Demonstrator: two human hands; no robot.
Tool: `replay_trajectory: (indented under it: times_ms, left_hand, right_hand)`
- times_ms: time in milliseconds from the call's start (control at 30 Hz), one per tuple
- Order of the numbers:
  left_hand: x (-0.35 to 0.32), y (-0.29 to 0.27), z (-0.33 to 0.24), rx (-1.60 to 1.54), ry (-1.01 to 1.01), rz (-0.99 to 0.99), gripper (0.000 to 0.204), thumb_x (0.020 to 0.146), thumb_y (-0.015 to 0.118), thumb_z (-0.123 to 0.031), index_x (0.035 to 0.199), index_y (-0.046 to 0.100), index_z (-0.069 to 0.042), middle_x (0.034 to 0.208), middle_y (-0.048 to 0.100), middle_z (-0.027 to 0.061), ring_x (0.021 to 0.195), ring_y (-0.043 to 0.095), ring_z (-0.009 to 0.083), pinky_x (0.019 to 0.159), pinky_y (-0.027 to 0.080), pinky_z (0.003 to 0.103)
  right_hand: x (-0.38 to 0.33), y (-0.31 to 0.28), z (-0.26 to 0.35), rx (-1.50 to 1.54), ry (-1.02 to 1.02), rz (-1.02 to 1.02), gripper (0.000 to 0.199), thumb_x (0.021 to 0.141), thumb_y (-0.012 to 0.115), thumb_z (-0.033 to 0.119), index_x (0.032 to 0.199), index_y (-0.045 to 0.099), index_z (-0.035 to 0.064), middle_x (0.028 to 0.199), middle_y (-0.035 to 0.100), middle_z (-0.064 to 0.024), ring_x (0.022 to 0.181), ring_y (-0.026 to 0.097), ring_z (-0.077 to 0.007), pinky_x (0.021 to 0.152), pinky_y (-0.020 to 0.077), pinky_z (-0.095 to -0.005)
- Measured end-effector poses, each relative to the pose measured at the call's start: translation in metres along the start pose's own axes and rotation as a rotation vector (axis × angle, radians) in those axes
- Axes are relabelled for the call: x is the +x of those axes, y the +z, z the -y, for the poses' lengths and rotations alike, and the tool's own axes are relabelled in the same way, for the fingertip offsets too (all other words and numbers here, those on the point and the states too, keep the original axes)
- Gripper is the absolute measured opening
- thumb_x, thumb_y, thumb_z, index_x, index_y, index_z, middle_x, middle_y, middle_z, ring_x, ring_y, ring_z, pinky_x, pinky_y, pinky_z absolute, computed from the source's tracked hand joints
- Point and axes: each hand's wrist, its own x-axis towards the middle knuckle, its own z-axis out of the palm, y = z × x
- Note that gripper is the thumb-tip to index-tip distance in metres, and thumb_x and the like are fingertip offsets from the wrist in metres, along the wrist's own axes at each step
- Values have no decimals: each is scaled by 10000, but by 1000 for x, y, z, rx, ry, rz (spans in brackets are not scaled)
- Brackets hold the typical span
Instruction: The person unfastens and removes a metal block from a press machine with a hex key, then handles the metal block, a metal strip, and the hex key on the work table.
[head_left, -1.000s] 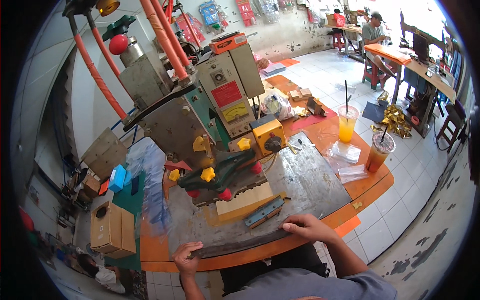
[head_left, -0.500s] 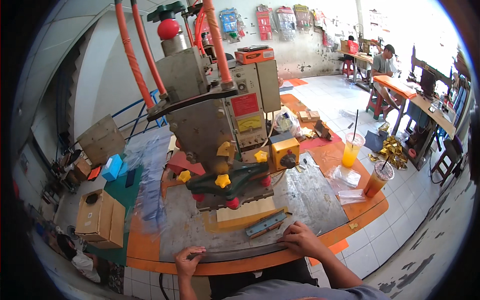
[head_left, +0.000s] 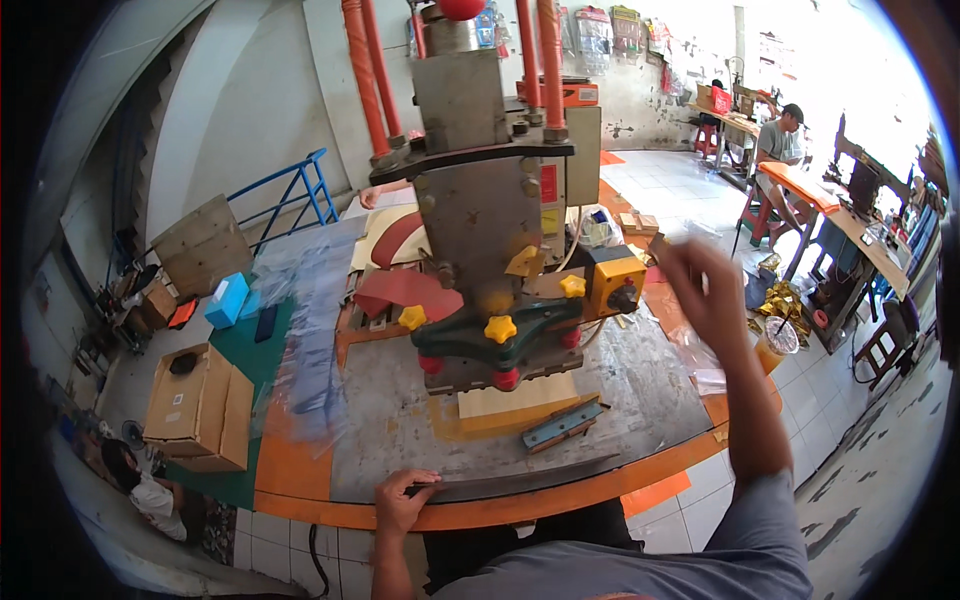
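Note:
My left hand [head_left: 403, 500] is closed at the front edge of the table, its fingers pinching the left end of a long dark strip [head_left: 540, 481]. The strip lies along that edge, and its right end is free. My right hand [head_left: 708, 300] is raised over the table's right side, near the yellow box on the press; motion smears its bent fingers, and I cannot make out anything in them. A blue-grey block with brown sides [head_left: 563, 424] lies slantwise on the metal plate [head_left: 400, 440]. Behind it, a pale flat sheet [head_left: 515, 401] sits beneath the press head [head_left: 500, 345].
The tall press [head_left: 480, 210] rises at the table's middle. Dark red pieces [head_left: 410, 295] lie left of it, with another person's hand [head_left: 385, 192] beyond. A drink cup [head_left: 775, 345] stands at right. At left are plastic sheets [head_left: 320, 330] and a cardboard box [head_left: 195, 405].
My right hand has let go of the strip's right end and risen up and to the right. My left hand keeps its pinch. The view has shifted, and another person's hand now shows behind the press.

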Motion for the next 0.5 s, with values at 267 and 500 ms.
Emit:
replay_trajectory:
  times_ms: [267,500]
  left_hand:
    - [1,0,1,78,68,19,171,755,837,-37,864,706,-48,937,774,76,924,741,262,822,555,366]
    - [-6,-2,13,94,84,15,200,744,857,-86,888,719,-74,954,774,55,914,736,267,825,558,382]
  right_hand:
    - [206,122,-97,-215,-453,47,358,916,678,148,1249,623,30,1201,647,-160,1110,630,-380,978,512,-434]
    - [252,177,-125,-143,-586,87,440,922,662,178,1333,596,31,1309,622,-193,1208,602,-381,1018,491,-419]
